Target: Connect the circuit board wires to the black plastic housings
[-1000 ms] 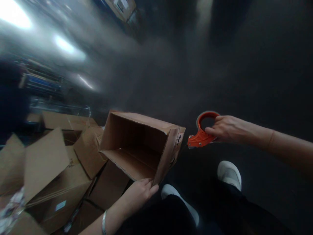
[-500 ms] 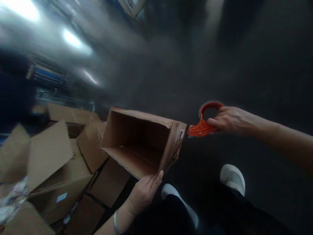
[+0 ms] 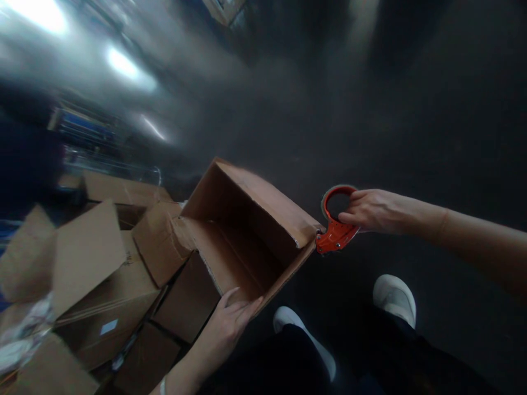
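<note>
My left hand point(image 3: 228, 323) grips the near edge of an open brown cardboard box point(image 3: 247, 230), held up in front of me and tilted so its inside faces left and upward. My right hand point(image 3: 370, 211) is closed around an orange tape dispenser point(image 3: 336, 227) with a ring-shaped body. The dispenser's front end touches the box's right corner. Below them are my two white shoes point(image 3: 393, 296) and dark trousers on a dark floor.
A heap of several cardboard boxes point(image 3: 94, 274) with loose flaps lies at the left, down to the bottom corner. Behind it are blurred shelving or carts point(image 3: 82, 129). Dark floor spreads to the right and ahead.
The box has tipped, its opening turning more upward and its far side lifting. My right hand brought the dispenser down and left until it met the box's corner.
</note>
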Motion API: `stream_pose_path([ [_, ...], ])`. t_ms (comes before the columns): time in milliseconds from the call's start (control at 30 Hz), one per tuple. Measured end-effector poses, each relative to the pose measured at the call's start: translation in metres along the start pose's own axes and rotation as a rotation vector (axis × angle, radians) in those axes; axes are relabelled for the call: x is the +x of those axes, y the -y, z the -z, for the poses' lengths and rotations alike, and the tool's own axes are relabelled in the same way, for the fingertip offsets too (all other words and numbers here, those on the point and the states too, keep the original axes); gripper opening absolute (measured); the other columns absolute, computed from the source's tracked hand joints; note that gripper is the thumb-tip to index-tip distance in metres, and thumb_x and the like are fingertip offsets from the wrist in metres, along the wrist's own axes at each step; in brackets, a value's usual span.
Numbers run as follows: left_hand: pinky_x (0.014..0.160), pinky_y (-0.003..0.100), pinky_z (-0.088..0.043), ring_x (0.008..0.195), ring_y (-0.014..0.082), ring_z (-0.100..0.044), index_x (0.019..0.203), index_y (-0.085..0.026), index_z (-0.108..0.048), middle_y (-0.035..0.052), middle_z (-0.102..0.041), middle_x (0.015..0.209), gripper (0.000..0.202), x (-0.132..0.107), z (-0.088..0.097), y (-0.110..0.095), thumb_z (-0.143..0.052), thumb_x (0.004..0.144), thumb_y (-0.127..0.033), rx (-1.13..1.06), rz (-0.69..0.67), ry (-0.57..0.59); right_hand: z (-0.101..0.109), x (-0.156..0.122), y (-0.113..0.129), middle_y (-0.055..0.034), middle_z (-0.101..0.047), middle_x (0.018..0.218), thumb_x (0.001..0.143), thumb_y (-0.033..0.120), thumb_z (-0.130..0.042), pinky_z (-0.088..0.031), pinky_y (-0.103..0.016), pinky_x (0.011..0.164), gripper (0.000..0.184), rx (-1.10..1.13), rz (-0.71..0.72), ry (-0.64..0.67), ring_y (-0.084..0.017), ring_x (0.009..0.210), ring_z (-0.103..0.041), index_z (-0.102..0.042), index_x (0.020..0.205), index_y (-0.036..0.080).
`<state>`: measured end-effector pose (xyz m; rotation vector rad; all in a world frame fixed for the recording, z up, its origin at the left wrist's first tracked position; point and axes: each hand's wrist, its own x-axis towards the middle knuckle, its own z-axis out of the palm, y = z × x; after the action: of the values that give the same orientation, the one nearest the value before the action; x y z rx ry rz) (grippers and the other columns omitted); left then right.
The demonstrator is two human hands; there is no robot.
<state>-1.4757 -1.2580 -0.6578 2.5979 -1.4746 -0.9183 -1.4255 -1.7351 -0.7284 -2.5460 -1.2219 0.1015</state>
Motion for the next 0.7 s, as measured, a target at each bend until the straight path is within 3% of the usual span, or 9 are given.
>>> stream_pose_path([
  [133,0.115,0.054,-0.019,0.104,0.0143,-0.061,0.138,-0.023,-0.038,0.0068,-0.065,0.115,0.047,-0.013,0.011,0.024,-0.037,0.093,-0.011,0.027,0.02,0.035,-0.001,-0.014,-0.011,0.0008,-0.064,0.069,0.091,0.026,-0.047,-0.036,-0.036,0.081,0.007,-0.007,-0.056,-0.019,-0.017,0.064,-0.059,-0.052,0.092,0.021],
  [267,0.112,0.047,-0.029,0.106,0.0143,-0.062,0.131,-0.025,-0.048,0.0048,-0.066,0.115,0.044,-0.021,0.019,0.049,-0.038,0.092,-0.01,0.107,0.018,0.028,-0.002,-0.019,-0.017,0.0011,-0.064,0.067,0.092,0.032,-0.046,-0.035,-0.036,0.079,0.012,-0.009,-0.072,-0.028,-0.017,0.062,-0.058,-0.052,0.093,0.021],
  [367,0.107,0.043,-0.038,0.105,0.0167,-0.063,0.132,-0.026,-0.046,0.0044,-0.066,0.114,0.042,-0.014,0.033,0.049,-0.048,0.091,-0.021,0.116,0.071,0.05,-0.002,-0.01,-0.013,-0.0001,-0.064,0.067,0.093,0.035,-0.045,-0.034,-0.036,0.078,0.017,-0.032,-0.102,-0.031,-0.017,0.061,-0.057,-0.053,0.091,0.02],
  [400,0.104,0.043,-0.041,0.106,0.0186,-0.062,0.138,-0.025,-0.04,0.0056,-0.065,0.117,0.052,-0.006,0.041,0.042,-0.055,0.089,-0.029,0.096,0.114,0.056,-0.001,-0.006,-0.012,-0.0004,-0.064,0.066,0.093,0.035,-0.045,-0.034,-0.036,0.076,0.018,-0.048,-0.115,-0.034,-0.017,0.06,-0.056,-0.054,0.09,0.02],
  [467,0.098,0.041,-0.046,0.112,0.0232,-0.059,0.148,-0.021,-0.013,0.0103,-0.059,0.126,0.093,0.02,0.058,0.021,-0.066,0.077,-0.05,0.026,0.242,0.049,0.003,-0.001,-0.011,-0.0005,-0.063,0.065,0.093,0.035,-0.045,-0.033,-0.036,0.075,0.019,-0.077,-0.138,-0.04,-0.017,0.059,-0.055,-0.054,0.089,0.02],
  [533,0.09,0.038,-0.051,0.111,0.0237,-0.06,0.147,-0.02,0.008,0.0113,-0.057,0.129,0.109,0.058,0.074,-0.005,-0.064,0.075,-0.059,-0.058,0.35,-0.021,0.007,0.002,-0.013,-0.0006,-0.063,0.064,0.093,0.035,-0.045,-0.032,-0.036,0.074,0.018,-0.095,-0.15,-0.046,-0.017,0.059,-0.055,-0.054,0.088,0.02],
  [600,0.084,0.035,-0.053,0.103,0.0245,-0.064,0.147,-0.018,0.012,0.0127,-0.061,0.122,0.113,0.103,0.083,-0.03,-0.061,0.074,-0.064,-0.092,0.382,-0.089,0.013,0.001,-0.014,-0.0008,-0.063,0.065,0.093,0.034,-0.045,-0.033,-0.036,0.075,0.018,-0.115,-0.157,-0.036,-0.017,0.059,-0.056,-0.054,0.088,0.02],
  [700,0.068,0.032,-0.053,0.076,0.0245,-0.068,0.148,-0.015,0.0,0.0103,-0.068,0.092,0.11,0.164,0.085,-0.054,-0.064,0.073,-0.062,0.025,0.387,-0.16,0.021,-0.002,-0.013,-0.0012,-0.064,0.066,0.093,0.032,-0.045,-0.033,-0.036,0.076,0.015,-0.167,-0.177,-0.014,-0.017,0.058,-0.056,-0.053,0.088,0.02],
])
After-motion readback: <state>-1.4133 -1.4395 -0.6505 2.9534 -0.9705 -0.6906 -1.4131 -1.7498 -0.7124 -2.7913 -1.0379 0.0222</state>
